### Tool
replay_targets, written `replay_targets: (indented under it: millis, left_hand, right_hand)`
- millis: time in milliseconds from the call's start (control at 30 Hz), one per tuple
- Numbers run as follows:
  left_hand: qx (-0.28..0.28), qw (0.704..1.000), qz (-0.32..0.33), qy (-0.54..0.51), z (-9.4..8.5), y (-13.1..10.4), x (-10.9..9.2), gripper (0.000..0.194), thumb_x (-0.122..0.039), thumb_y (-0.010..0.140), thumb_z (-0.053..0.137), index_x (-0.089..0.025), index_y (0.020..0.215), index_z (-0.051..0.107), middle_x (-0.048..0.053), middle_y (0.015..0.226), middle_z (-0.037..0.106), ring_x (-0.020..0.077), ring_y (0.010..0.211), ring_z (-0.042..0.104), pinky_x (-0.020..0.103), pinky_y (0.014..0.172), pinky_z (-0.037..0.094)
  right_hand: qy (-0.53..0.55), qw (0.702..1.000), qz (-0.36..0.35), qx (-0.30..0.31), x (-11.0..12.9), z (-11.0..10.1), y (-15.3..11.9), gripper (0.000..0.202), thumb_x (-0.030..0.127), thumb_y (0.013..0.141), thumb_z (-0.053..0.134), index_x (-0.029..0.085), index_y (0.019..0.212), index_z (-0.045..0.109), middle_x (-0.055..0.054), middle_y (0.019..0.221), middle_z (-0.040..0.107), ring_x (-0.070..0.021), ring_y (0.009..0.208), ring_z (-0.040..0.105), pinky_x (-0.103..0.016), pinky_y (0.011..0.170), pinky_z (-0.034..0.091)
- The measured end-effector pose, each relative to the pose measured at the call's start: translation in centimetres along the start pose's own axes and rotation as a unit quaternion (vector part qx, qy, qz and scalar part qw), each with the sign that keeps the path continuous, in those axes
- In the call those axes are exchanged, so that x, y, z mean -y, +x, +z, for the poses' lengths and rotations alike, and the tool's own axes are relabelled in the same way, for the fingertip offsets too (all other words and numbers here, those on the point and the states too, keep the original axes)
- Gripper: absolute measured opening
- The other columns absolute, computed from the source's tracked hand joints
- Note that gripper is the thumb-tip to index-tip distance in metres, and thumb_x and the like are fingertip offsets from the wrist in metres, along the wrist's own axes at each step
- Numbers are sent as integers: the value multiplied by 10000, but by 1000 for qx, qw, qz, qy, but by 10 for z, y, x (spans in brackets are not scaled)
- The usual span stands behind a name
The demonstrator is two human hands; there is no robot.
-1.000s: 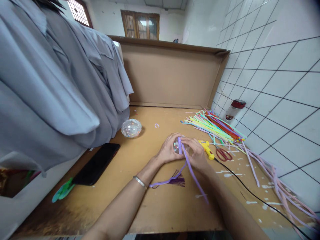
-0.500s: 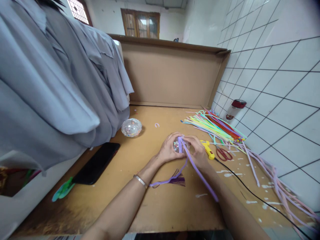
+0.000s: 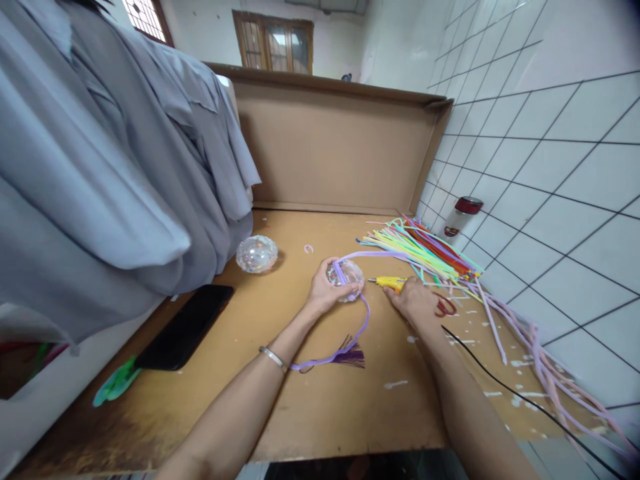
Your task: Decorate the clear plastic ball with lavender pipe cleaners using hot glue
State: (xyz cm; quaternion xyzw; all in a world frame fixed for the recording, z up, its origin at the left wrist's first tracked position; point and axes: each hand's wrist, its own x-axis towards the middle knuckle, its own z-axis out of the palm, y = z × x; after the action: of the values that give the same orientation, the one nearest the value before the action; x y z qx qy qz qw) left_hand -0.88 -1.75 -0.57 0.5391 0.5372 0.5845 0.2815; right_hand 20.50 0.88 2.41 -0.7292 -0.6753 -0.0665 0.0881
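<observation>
Head view: left hand (image 3: 324, 291) grips clear ball (image 3: 346, 275) wrapped with purple pipe cleaner (image 3: 361, 325). Right hand (image 3: 414, 299), just right of ball, closes on yellow glue gun (image 3: 389, 283).

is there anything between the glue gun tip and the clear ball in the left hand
Nothing visible stands between them. The right hand grips the yellow glue gun, its tip aimed at the clear ball held by the left hand. Only bare table lies in the gap; the purple pipe cleaner loops around it.

Nothing here can be read. The jar (image 3: 457, 218) by the tiled wall wears a label, but it is too small to make out.
</observation>
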Motion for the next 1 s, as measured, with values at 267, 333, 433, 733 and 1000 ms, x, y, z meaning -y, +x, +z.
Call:
replay_targets:
  millis: [267,333,433,733,1000]
  left_hand:
    - [6,1000,-11,-3,3,-3,-3,791,-355,511,897,-193,1185,516,78,1137,657,251,1067,636,413,973,502]
    - [5,1000,-4,-3,3,-3,-4,772,-343,517,894,-194,1176,520,71,1118,664,246,1053,645,402,957,513]
    - [9,1000,2,0,2,-4,-4,760,-324,530,886,-193,1181,517,61,1084,674,235,1025,659,383,938,524]
    - [9,1000,17,17,4,-5,-5,783,-328,505,897,-202,1183,527,72,1109,668,251,1030,654,419,948,518]
    - [34,994,66,80,3,-10,-15,723,-336,536,875,-206,1169,549,74,1152,633,257,1045,635,438,963,504]
  right_hand:
    - [83,991,85,68,-4,-7,5,470,459,817,571,85,1083,672,-228,1054,711,-360,1013,685,-382,756,503]
    - [118,989,89,15,-4,-7,6,477,435,803,573,88,1121,650,-222,1071,706,-362,997,679,-387,742,496]
    - [176,977,52,-107,-1,-5,5,474,417,782,565,105,1136,617,-183,1026,711,-339,942,671,-385,739,485]
    - [279,915,-92,-277,9,2,-4,385,442,794,537,167,1057,599,-145,1016,693,-298,939,644,-402,823,496]
    - [293,889,-115,-332,11,-4,-7,348,460,803,545,172,988,608,-120,897,701,-286,845,661,-389,754,509]
